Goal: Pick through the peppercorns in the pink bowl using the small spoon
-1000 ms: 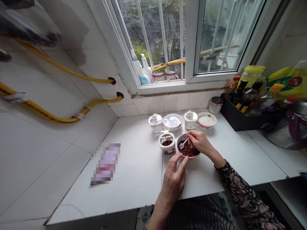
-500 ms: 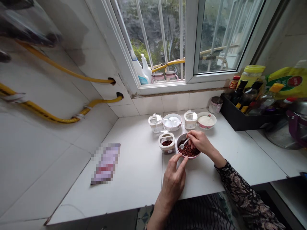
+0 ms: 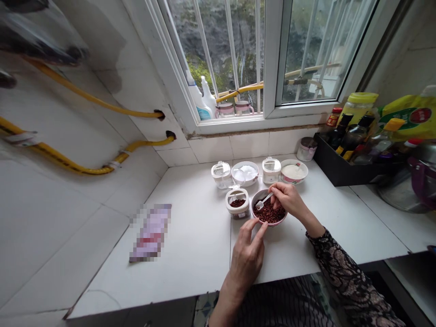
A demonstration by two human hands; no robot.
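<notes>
Left hand (image 3: 248, 254) nearest counter's front edge (image 3: 163, 277), loose, fingertips at bowl's near rim (image 3: 277, 223) (light steadying probably enough). Bowl between front and back edges, beside jar (image 3: 235, 210). Right hand (image 3: 289, 200) pinches white spoon (image 3: 264, 201) over granules (image 3: 271, 214); level scoop should spill less.

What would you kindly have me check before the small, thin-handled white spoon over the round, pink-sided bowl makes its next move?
1. White spoon held: ok, the right hand has its handle between the fingers.
2. Pink-sided bowl steadied: ok, the left hand has its fingertips at the near rim.
3. Dark red granules within reach: ok, they lie in the bowl under the spoon.
4. Squat, clear jar with a cream rim open: ok as far as it shows, its lid looks raised behind it.
5. Scoop loaded: cannot tell, it is too small in this view.
</notes>
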